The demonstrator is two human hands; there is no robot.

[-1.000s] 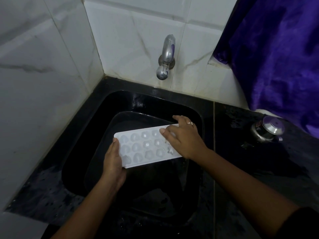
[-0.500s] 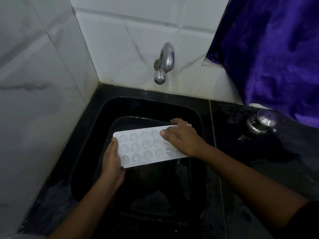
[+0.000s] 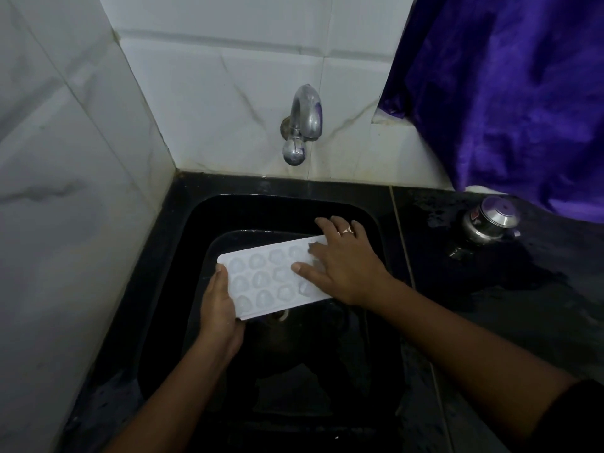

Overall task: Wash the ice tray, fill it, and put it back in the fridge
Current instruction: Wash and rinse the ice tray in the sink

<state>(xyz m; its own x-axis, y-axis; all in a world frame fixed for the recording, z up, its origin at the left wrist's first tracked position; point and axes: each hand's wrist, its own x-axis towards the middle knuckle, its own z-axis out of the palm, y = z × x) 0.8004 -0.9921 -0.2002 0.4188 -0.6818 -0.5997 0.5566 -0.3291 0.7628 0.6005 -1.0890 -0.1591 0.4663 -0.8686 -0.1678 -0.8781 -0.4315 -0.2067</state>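
Observation:
A white ice tray [image 3: 265, 282] with rounded cups is held flat over the black sink [image 3: 183, 256]. My left hand [image 3: 219, 308] grips its left end, thumb along the edge. My right hand [image 3: 343, 261] lies on top of the tray's right end, fingers spread over the cups and curled round the far edge, a ring on one finger. The chrome tap [image 3: 302, 124] juts from the tiled wall above the sink's back rim; no water runs from it.
A small steel pot with a lid [image 3: 490, 222] stands on the wet black counter [image 3: 510, 289] to the right. A purple curtain [image 3: 510, 93] hangs over the counter's back right. White tiled walls close the left and back.
The view has tilted down and the tap sits lower in frame. My right hand has slid a little across the tray's right end. The tray stays over the sink.

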